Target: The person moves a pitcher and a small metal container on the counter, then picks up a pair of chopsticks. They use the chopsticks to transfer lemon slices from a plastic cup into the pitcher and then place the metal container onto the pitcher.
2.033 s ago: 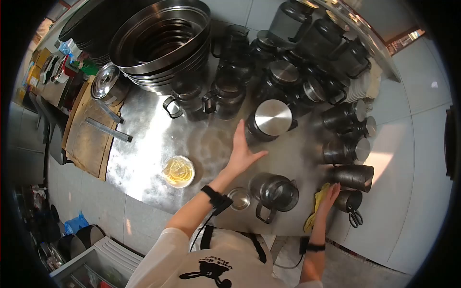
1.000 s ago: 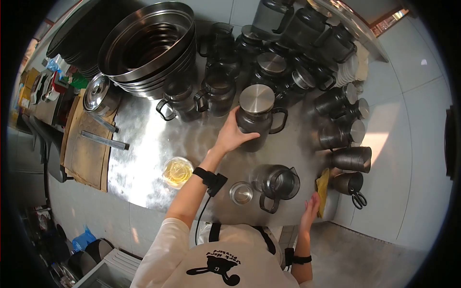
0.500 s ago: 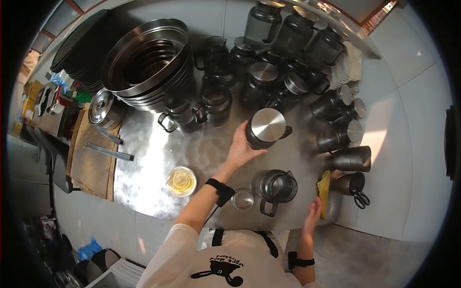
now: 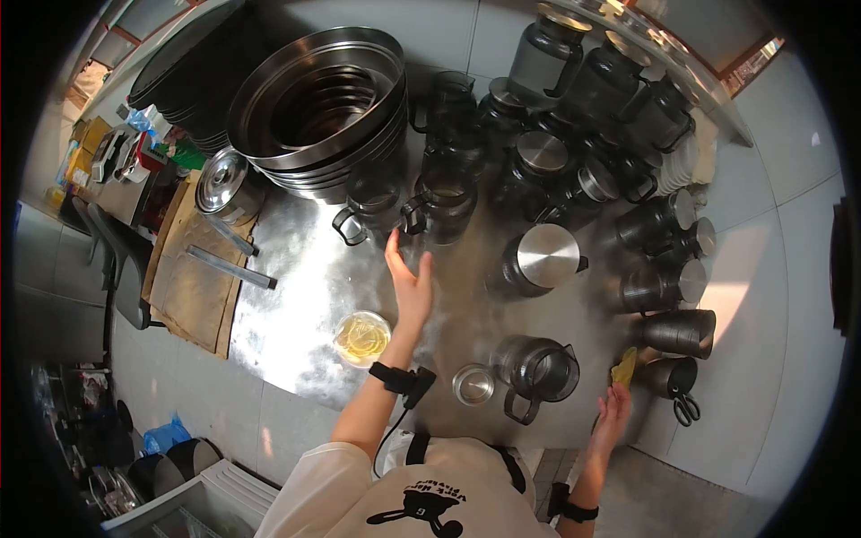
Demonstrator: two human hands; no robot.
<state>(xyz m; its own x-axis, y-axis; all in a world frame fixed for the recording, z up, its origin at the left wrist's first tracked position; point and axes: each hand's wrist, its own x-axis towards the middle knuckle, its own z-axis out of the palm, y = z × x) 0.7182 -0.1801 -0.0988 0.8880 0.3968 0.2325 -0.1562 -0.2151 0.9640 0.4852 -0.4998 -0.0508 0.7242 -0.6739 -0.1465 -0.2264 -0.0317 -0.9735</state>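
Observation:
My left hand [image 4: 413, 291] is open, thumb apart from the fingers, over the middle of the metal table. Its fingertips are close to the handle of a dark clear pitcher [image 4: 446, 206]; whether they touch is unclear. Beside that stands another handled pitcher [image 4: 375, 199]. To the right of this hand is a pitcher with a flat steel lid [image 4: 548, 255]. My right hand [image 4: 613, 412] is open at the table's right front, fingers stretched beside a yellow cloth [image 4: 623, 366]. A lidless pitcher [image 4: 549, 375] and a loose round lid [image 4: 473, 385] are near the front edge.
A bowl of yellow slices [image 4: 362, 338] sits front left. Large stacked steel basins [image 4: 390, 58] and several pitchers [image 4: 547, 58] crowd the back. Along the right wall lie dark containers [image 4: 679, 333] and scissors [image 4: 686, 409]. Cardboard [image 4: 193, 300] is at the left edge.
My left hand has let go of the steel-lidded pitcher, which stands on the table, and has moved left towards the back pitchers. My right hand stays by the yellow cloth. The view has shifted.

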